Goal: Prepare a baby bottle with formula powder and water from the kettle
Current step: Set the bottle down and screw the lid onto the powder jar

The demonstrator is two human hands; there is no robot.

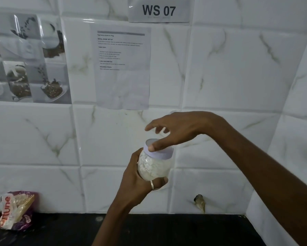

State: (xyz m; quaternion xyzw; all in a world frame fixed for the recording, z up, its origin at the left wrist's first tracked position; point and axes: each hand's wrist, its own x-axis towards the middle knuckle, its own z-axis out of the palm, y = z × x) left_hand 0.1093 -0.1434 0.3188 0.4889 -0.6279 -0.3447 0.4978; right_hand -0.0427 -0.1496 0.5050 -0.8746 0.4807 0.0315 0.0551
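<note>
A small clear jar [155,166] of white formula powder is held up in front of the tiled wall, above the black counter. My left hand [138,181] wraps around its body from below and wears a ring. The jar carries a pale lilac lid [164,153]. My right hand [174,132] hovers over the lid with the thumb pressed on its side and the other fingers spread above it. No baby bottle and no kettle are in view.
A black counter [149,229] runs along the bottom. A crumpled food packet [16,210] lies at its far left against the wall. Printed sheets [122,68] and a "WS 07" sign [159,10] hang on the white tiles. The wall turns a corner at the right.
</note>
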